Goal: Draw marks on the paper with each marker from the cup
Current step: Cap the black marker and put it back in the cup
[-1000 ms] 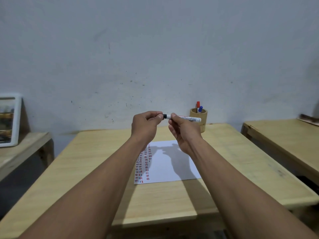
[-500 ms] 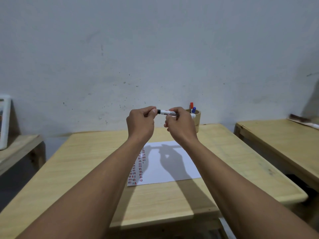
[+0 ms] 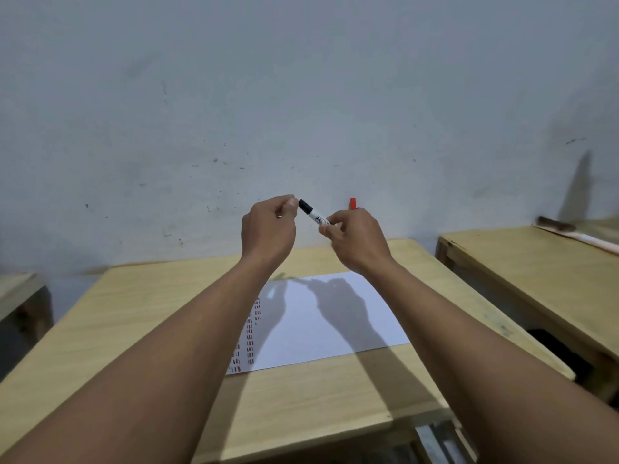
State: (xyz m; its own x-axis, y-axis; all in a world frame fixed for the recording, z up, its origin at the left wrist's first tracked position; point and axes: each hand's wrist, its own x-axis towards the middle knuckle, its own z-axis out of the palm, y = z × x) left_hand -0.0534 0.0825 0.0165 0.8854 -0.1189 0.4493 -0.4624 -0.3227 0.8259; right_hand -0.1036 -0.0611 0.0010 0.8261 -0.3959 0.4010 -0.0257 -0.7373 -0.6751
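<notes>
I hold a white marker with a black cap (image 3: 314, 215) in the air above the paper, tilted with the cap up and to the left. My right hand (image 3: 355, 241) grips its barrel. My left hand (image 3: 270, 226) pinches the end of the cap, which is still on the marker. The white paper (image 3: 330, 321) lies on the wooden table (image 3: 134, 316), with columns of red and black dashes (image 3: 249, 333) along its left edge. Behind my right hand a red marker (image 3: 352, 203) sticks up; the cup itself is hidden by that hand.
A second wooden table (image 3: 536, 262) stands to the right, with a long dark object (image 3: 556, 224) lying on it by the wall. Part of another wooden surface (image 3: 16, 289) shows at the left. A grey wall lies behind.
The marker has tilted from level to cap-up-left, and more of the black cap shows outside my left fingers. The view has shifted, and the cup is now hidden behind my right hand.
</notes>
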